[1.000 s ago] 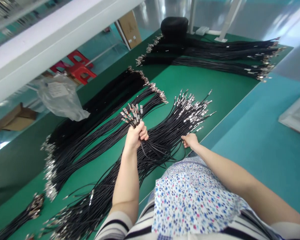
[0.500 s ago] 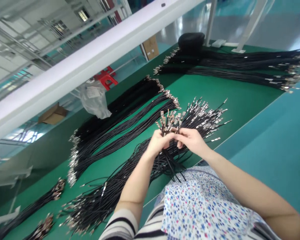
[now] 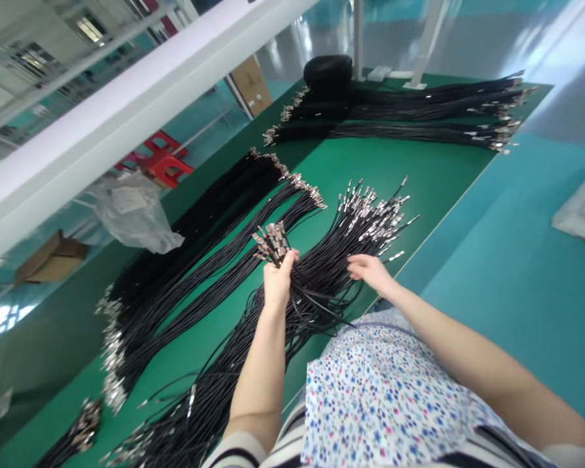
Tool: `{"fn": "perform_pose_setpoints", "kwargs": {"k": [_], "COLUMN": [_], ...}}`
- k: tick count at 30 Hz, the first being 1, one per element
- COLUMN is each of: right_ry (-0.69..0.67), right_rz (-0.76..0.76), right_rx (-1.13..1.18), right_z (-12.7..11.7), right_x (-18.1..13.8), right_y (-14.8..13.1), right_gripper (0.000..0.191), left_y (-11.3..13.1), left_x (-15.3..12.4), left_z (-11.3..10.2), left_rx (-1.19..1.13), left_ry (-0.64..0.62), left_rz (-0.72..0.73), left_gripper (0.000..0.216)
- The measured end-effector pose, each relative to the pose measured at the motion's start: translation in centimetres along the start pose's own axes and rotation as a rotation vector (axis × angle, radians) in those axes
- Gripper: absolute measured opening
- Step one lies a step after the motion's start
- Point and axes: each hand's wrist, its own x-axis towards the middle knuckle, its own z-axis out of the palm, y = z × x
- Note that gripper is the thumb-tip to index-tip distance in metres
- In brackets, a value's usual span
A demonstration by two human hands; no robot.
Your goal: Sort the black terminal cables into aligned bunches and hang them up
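Observation:
My left hand (image 3: 279, 276) is closed around a bunch of black cables (image 3: 273, 244), with their metal terminals fanned out above the thumb. The cables' lower lengths hang down past my wrist. Beneath both hands, a large pile of loose black cables (image 3: 322, 260) stretches diagonally across the green tabletop (image 3: 448, 172), with silvery terminals at its upper right end. My right hand (image 3: 370, 272) hovers at the near edge of this pile, below the terminals. Its fingers are loosely bent and somewhat apart, and nothing shows between them.
Sorted rows of black cables (image 3: 214, 240) lie left of the pile, and more rows (image 3: 394, 114) at the far end near a dark rounded object (image 3: 327, 73). A white beam (image 3: 141, 84) crosses above the table. A clear plastic bag (image 3: 136, 208) hangs at its far side.
My hands were together at the cable ends; now they are apart. My left hand has moved left with its bunch, and my right hand has let go. The view has shifted right.

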Motion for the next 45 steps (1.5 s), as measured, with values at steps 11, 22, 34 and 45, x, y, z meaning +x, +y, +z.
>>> {"fn": "perform_pose_setpoints", "kwargs": {"k": [11,22,34,45], "right_ry": [0.262,0.243,-0.404,-0.373], "right_rz": [0.186,0.159,-0.425,-0.460], "right_rx": [-0.251,0.019,-0.086,-0.493], "right_z": [-4.8,-4.5,-0.3,2.0], "right_x": [7.7,3.3,-2.7,-2.8], "right_y": [2.9,2.0,-5.4,-5.9], "right_gripper": [0.027,0.011,0.024,0.020], "left_y": [-1.7,-1.7,0.4,-0.2], "left_x": [1.0,1.3,0.0,-0.1], "left_z": [1.5,1.5,5.3,3.8], "left_rx": [-0.522,-0.515,-0.235,-0.366], "left_ry": [-0.233,-0.225,-0.432,-0.316], "left_rz": [-0.342,-0.329,-0.230,-0.177], "left_gripper": [0.039,0.039,0.037,0.029]}}
